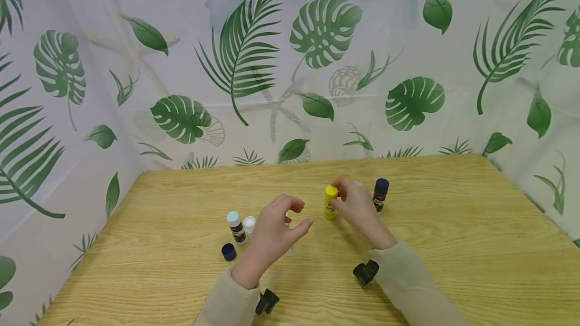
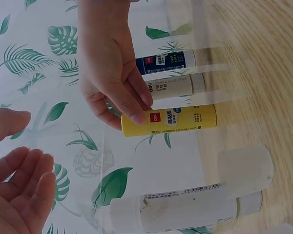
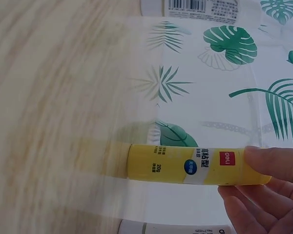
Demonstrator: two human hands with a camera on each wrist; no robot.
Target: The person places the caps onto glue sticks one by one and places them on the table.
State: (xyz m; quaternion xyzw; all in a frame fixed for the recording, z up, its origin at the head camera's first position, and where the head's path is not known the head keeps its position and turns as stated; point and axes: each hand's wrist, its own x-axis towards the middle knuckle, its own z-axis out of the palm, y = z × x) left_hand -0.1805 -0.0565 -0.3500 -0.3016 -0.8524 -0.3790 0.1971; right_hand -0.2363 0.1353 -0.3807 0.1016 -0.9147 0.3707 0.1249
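Observation:
My right hand (image 1: 358, 208) pinches the upper end of a yellow glue stick (image 1: 331, 202) between thumb and fingers. The stick stands upright, its base at the tabletop. To the left, my left hand (image 1: 276, 228) holds nothing; its fingers bend loosely, apart from the thumb. Beyond the right hand stands a navy-capped glue stick (image 1: 380, 195). A white glue stick (image 2: 178, 86) shows between that one and the yellow one in the left wrist view. Nearer the left hand are another white glue stick (image 2: 185, 209) and a short whitish cylinder (image 2: 246, 170), mostly hidden by the hand from the head.
Left of the left hand stand a glue stick with a pale cap and dark label (image 1: 236, 228) and a white-topped one (image 1: 249, 224). A loose navy cap (image 1: 228, 251) lies in front of them. The wooden table (image 1: 181, 286) meets a leaf-print cloth (image 1: 272, 64) behind.

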